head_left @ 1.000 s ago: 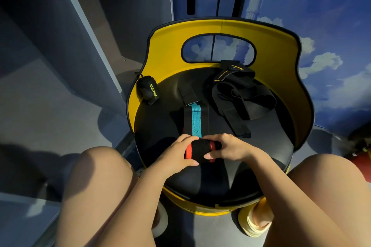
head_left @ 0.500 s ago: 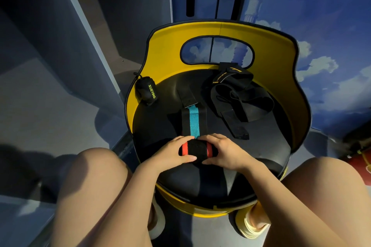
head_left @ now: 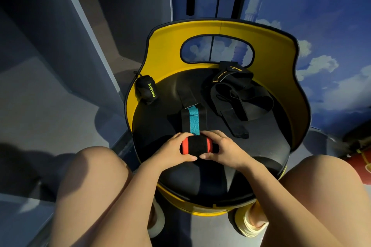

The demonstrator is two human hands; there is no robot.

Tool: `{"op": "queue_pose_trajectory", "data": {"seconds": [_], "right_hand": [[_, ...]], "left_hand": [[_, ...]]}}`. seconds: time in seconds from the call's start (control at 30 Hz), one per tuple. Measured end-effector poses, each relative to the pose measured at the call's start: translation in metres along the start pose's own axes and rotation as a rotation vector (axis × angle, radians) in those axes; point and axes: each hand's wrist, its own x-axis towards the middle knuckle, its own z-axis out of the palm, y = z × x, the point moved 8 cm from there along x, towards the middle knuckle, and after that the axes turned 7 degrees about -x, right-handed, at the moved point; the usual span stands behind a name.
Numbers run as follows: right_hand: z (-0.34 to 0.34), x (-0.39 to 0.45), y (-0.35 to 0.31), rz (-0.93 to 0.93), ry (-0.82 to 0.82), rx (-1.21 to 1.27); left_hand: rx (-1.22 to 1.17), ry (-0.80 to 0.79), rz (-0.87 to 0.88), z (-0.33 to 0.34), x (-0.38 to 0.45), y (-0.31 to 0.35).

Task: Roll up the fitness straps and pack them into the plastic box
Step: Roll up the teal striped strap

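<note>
Both hands closed in a grip round one roll [head_left: 197, 145] of strap, black with orange edges, lying crosswise on the near part of a black seat [head_left: 267, 146]. Left hand [head_left: 172, 151] curled over the roll's left end, fingers on top, thumb underneath toward the near side. Right hand [head_left: 222, 149] curled over the right end in the same way, thumb tips of the two almost meeting below the roll. Running away from the roll toward the seat's back, the unrolled strap tail [head_left: 192, 119], flat on the seat, black with a teal stripe and a black end tab. Just right of that tail, a loose heap of black straps [head_left: 236, 96] with yellow lettering, one end trailing toward the right hand. At the seat's left edge, against the yellow backrest [head_left: 164, 50], a small finished roll [head_left: 146, 89] with green letters reading XUEYING. Bare knees at the bottom on either side. Plastic box nowhere in view.
</note>
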Motion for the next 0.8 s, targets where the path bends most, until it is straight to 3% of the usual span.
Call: {"op": "queue_pose_trajectory", "data": {"seconds": [0.13, 0.43, 0.67, 0.8], "right_hand": [[-0.003, -0.002, -0.003, -0.044, 0.093, 0.038], [-0.007, 0.002, 0.002, 0.019, 0.011, 0.055], [-0.002, -0.001, 0.003, 0.062, -0.079, 0.068], [0.0, -0.004, 0.003, 0.108, -0.148, 0.151]], "left_hand": [[-0.063, -0.005, -0.028, 0.0, 0.004, -0.005], [-0.047, 0.108, 0.056, 0.004, -0.004, 0.008], [0.027, 0.063, 0.03, 0.003, -0.005, 0.005], [-0.087, -0.027, -0.035, 0.008, -0.004, -0.003]]}}
